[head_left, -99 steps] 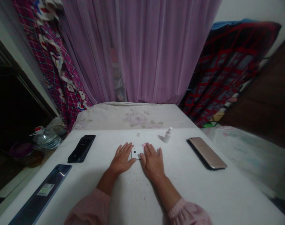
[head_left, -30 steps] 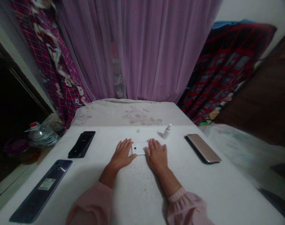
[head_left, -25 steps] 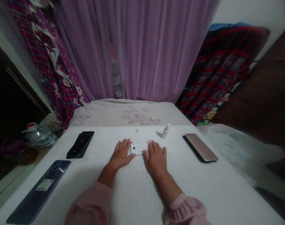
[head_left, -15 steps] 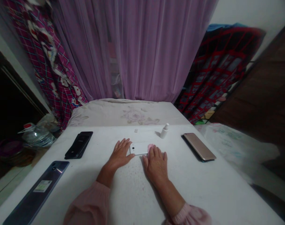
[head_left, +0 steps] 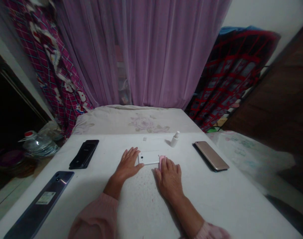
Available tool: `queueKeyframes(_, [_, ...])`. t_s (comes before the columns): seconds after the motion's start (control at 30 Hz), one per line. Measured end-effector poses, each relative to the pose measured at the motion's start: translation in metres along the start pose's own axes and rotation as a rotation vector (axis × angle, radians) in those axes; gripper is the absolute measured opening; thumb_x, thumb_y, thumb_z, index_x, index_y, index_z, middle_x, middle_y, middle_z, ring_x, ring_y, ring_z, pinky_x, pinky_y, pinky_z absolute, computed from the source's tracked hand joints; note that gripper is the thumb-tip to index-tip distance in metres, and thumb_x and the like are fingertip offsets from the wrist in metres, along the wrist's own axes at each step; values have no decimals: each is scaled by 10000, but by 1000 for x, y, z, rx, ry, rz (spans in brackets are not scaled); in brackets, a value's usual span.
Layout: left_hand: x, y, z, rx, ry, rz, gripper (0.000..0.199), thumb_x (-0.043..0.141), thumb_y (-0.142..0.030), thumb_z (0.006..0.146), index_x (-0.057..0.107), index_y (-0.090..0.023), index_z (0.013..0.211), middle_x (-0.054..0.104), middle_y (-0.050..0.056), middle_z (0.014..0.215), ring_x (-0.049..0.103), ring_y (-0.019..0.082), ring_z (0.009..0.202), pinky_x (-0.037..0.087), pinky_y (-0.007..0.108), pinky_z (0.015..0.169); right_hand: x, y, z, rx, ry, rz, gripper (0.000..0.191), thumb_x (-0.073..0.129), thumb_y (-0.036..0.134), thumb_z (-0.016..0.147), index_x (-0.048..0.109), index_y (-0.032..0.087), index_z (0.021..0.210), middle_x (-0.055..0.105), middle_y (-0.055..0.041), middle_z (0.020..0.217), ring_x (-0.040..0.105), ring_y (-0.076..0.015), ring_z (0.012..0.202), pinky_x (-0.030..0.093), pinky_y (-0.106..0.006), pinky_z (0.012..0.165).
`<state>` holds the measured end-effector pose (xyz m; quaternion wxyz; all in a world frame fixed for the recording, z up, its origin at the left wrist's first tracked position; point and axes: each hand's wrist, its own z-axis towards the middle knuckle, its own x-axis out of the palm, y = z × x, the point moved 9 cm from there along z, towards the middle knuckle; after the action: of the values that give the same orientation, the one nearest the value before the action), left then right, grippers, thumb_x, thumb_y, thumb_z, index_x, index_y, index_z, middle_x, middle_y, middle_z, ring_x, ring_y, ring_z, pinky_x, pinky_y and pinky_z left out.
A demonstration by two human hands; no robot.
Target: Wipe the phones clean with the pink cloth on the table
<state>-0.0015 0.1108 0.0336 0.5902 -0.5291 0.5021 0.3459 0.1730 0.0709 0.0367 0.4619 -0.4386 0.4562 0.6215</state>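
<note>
A white smartphone (head_left: 148,158) lies back side up on the white table, its camera toward the left. My left hand (head_left: 128,163) braces its left end, thumb at the near corner and index finger at the far corner, the other fingers stretched out flat. Under the fingers of my right hand (head_left: 169,176) is a folded pink cloth (head_left: 162,160), pressed at the phone's right end. Part of the cloth is hidden by that hand. Beyond them stands a small white spray bottle (head_left: 175,139), upright, and a tiny pale square piece (head_left: 144,139) lies near it.
Stacked dark phones (head_left: 84,154) lie at the left, with a long purple-blue phone back (head_left: 41,205) nearer me. A gold phone (head_left: 212,155) rests on a dark one at the right. Purple curtains (head_left: 161,53) hang behind the table; a water jug (head_left: 39,144) stands off its left side.
My right hand has slid a little to the right with the pink cloth, uncovering more of the phone's right end. My left hand and the phone stay in place.
</note>
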Motion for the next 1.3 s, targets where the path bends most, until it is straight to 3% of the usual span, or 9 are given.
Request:
queueKeyframes(0.2, [2,1,0,7,11,5,608,505,-442,905,377,-170,1434,278,103,1580,169,252,1477,104,466,1202,1,19,-11,-129,67,24,603,363,413,980,319,97,1491,289,-151,1557,256,-322,1438,195,-563,1136])
queueKeyframes(0.33, [1,1,0,25,-9,0,604,497,-468,909,386,-186,1431,296,100,1574,175,252,1475,113,470,1200,-4,47,-13,-294,83,92,605,367,453,985,298,152,1505,290,-120,1558,264,-276,1443,186,-534,1161])
queueKeyframes(0.47, [3,3,1,25,-10,5,618,484,-503,912,386,-187,1434,297,100,1574,182,254,1474,118,463,1199,-5,55,-14,-371,104,122,603,376,451,984,290,163,1507,284,-116,1559,269,-274,1442,190,-541,1161])
queueKeyframes(0.57, [5,5,2,35,-21,-2,616,481,-523,908,390,-212,1432,299,91,1574,184,252,1473,119,466,1198,-1,47,-12,-337,109,112,595,379,438,984,275,185,1513,289,-117,1556,269,-287,1440,185,-571,1152])
queueKeyframes(0.73, [6,6,3,43,-28,-10,612,498,-499,902,386,-215,1432,295,95,1575,181,257,1474,106,481,1195,3,25,-9,-131,111,56,601,354,427,988,263,156,1517,229,-134,1570,254,-318,1443,184,-613,1129])
queueKeyframes(0.97, [3,3,1,38,-22,-12,599,493,-480,907,398,-199,1427,303,98,1572,185,259,1473,115,480,1197,-1,61,-1,-384,114,140,582,376,442,987,319,164,1496,312,-134,1544,281,-279,1437,170,-561,1159])
queueKeyframes(1.17, [8,6,3,50,-26,7,573,486,-396,903,379,-235,1442,294,71,1578,188,239,1472,107,472,1196,-1,64,32,-308,91,136,527,310,414,1010,349,180,1481,350,-128,1531,289,-266,1433,180,-572,1145])
queueKeyframes(1.3, [7,6,3,37,-31,12,568,494,-356,887,397,-238,1434,296,62,1578,196,241,1471,110,473,1198,-1,66,38,-274,104,154,535,302,426,1009,356,175,1478,342,-122,1537,285,-277,1432,176,-579,1140])
